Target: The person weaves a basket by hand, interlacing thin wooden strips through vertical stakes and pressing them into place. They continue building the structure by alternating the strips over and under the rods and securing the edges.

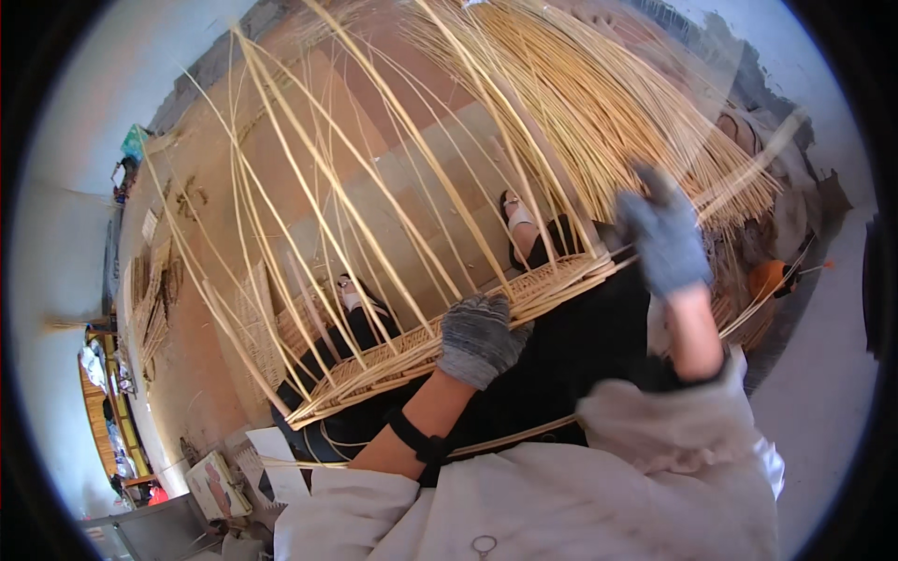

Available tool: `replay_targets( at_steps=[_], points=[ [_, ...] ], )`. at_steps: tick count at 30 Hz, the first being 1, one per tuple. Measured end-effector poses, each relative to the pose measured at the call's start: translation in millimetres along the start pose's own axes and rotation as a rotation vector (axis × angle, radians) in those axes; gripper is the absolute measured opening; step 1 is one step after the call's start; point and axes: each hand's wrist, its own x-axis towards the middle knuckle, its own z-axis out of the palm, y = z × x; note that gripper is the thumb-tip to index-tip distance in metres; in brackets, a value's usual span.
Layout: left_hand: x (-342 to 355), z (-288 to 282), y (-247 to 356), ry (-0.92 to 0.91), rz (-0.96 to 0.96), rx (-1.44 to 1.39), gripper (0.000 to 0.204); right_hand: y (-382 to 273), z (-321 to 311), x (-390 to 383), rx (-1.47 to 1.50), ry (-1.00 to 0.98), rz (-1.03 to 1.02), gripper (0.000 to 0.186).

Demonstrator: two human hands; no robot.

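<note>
A partly woven wicker basket (552, 279) lies across my lap, its long woven band slanting up to the right. Tall bare wicker stakes (412, 131) rise from it, away from me. In a grey knit glove, my left hand (482, 341) is closed over the near edge of the band, around its middle. My right hand (664, 234), also gloved, is raised just past the band's right end. Motion smears its fingers, so their grip is unclear. A pale blurred rod (753, 166) slants up and right beside that hand; whether I hold it cannot be made out.
A large bundle of loose wicker rods (599, 103) is spread on the floor at the far right. An orange round object (767, 279) sits right of my right forearm. More woven pieces (154, 299) lie on the left floor, and a shelf with cloth (112, 411) stands beyond.
</note>
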Motion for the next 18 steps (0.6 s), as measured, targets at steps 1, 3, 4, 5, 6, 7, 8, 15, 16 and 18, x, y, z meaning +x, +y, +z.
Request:
replay_targets(
  at_steps=[1, 3, 4, 5, 6, 7, 8, 15, 16, 18],
  points=[
    [-1.5, 3.5, 0.2, 0.013, 0.002, -0.023, 0.045, 5.8, -28.6, -19.4, -0.074, 0.124, 0.108, 0.033],
    [-3.7, 5.3, 3.9, 0.0, -0.015, -0.054, 0.043, 28.9, -63.1, -47.9, -0.298, 0.013, 0.395, 0.028],
    [-4.7, 3.6, 6.3, -0.025, -0.026, -0.063, 0.042, 44.2, -63.4, -53.5, -0.082, -0.242, 0.633, 0.039],
    [-5.4, 0.7, 8.9, -0.051, -0.025, -0.071, 0.042, 59.8, -54.8, -52.8, -0.245, -0.409, 0.8, 0.049],
    [-7.3, -3.1, 10.9, -0.05, -0.004, -0.057, 0.041, 74.5, -39.2, -53.8, -0.131, -0.451, 0.707, 0.052],
    [-11.3, -7.7, 12.0, -0.054, 0.015, -0.048, 0.04, 87.5, -20.0, -56.2, 0.05, -0.456, 0.596, 0.049],
    [-15.9, -12.5, 12.7, -0.041, 0.031, -0.037, 0.039, 92.0, -12.5, -65.8, -0.049, -0.42, 0.301, 0.045],
    [-41.8, -18.0, 16.4, 0.339, 0.08, -0.286, 0.063, 55.5, -45.2, -72.5, 0.293, -0.263, -0.198, 0.011],
    [-39.3, -16.5, 20.0, 0.251, 0.045, -0.207, 0.066, 47.1, -46.6, -56.0, 0.029, -0.149, -0.388, 0.012],
    [-31.9, -17.3, 30.0, 0.083, 0.008, -0.038, 0.071, 34.3, -20.4, -21.3, -0.118, -0.238, -0.208, 0.013]
  ],
)
